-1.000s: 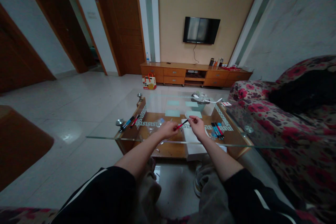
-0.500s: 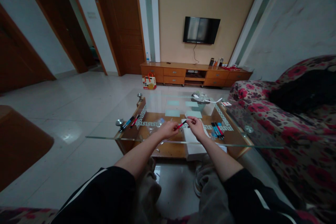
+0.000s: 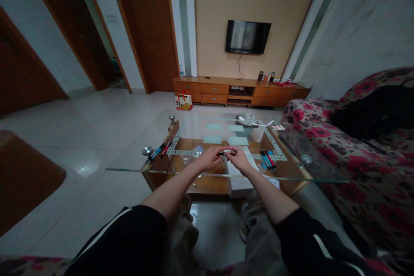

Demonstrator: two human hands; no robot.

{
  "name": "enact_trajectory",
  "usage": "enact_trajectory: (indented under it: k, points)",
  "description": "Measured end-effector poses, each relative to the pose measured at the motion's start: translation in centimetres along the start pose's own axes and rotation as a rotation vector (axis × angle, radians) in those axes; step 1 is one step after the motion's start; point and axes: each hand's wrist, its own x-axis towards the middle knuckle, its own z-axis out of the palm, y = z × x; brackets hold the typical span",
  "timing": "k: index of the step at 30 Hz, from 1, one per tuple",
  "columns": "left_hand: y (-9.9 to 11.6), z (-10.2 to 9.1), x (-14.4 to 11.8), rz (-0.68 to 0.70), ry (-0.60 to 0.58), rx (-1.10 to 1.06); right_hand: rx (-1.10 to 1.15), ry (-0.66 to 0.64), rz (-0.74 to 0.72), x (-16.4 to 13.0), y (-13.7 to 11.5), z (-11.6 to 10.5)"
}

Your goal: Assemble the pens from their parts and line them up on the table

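Hands meet at the centre of the frame, above a clear glass tabletop (image 3: 129, 161) with a wooden shelf beneath it. The left hand (image 3: 208, 159) and the right hand (image 3: 238, 158) each pinch one end of a slim pen with a dark tip and pale barrel (image 3: 224, 152), held nearly level between them, fingers clenched around it. Just below the right hand lies a white rectangular box (image 3: 239, 181). Left of centre, a few blue and red pens (image 3: 159, 151) rest on the glass edge; right of centre lies another cluster of blue, black and red pens (image 3: 267, 159).
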Motion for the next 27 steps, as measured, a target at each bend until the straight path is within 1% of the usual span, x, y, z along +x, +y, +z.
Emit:
enact_trajectory:
  k: [6, 12, 21, 27]
  points:
    - [0.4, -0.5, 0.0, -0.059, -0.046, 0.027, -0.023, 0.005, 0.027, -0.3, -0.7, 0.1]
    - [0.4, -0.8, 0.0, -0.101, -0.019, 0.087, -0.02, 0.067, 0.081, -0.2, -1.0, -0.1]
    - [0.9, -1.1, -0.1, -0.155, -0.002, 0.142, -0.039, 0.067, 0.082, -0.2, -0.9, -0.1]
    - [0.7, -0.9, 0.0, -0.137, 0.008, 0.123, -0.042, 0.061, 0.074, -0.1, -0.8, -0.1]
